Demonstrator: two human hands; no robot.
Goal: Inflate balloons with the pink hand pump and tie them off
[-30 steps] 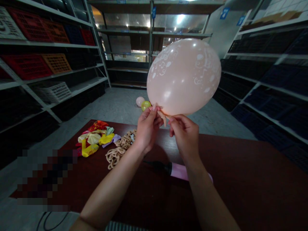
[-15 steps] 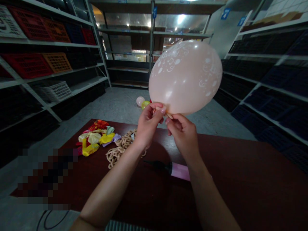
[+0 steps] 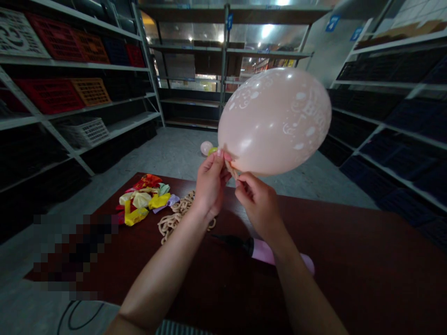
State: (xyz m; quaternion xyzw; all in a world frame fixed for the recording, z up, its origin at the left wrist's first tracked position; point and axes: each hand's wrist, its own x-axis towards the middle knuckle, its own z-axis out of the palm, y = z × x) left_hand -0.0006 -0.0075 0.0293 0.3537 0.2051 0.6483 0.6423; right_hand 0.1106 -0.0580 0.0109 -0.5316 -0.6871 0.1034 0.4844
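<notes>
A peach-pink inflated balloon (image 3: 274,121) with white printed lettering and music notes fills the upper middle of the view. My left hand (image 3: 210,184) pinches its neck (image 3: 231,168) between thumb and fingers. My right hand (image 3: 257,204) sits just below, its fingertips closed on the twisted neck end. Behind my arms, a black and pink hand pump (image 3: 264,251) lies on the dark red table (image 3: 335,237). A heap of deflated coloured balloons (image 3: 141,202) and a tangle of tan looped balloon chain (image 3: 174,217) lie to the left of my left forearm.
Two small balloons (image 3: 206,148) rest on the concrete floor (image 3: 167,149) beyond the table. Metal shelving (image 3: 84,65) with red, orange and white crates lines the left; dark crates fill the shelves (image 3: 394,111) on the right. A black cable (image 3: 82,316) lies near the floor below.
The balloon has shifted slightly right and lower in view. My hands have drawn closer together at its neck, and the whole scene has shifted slightly with my head.
</notes>
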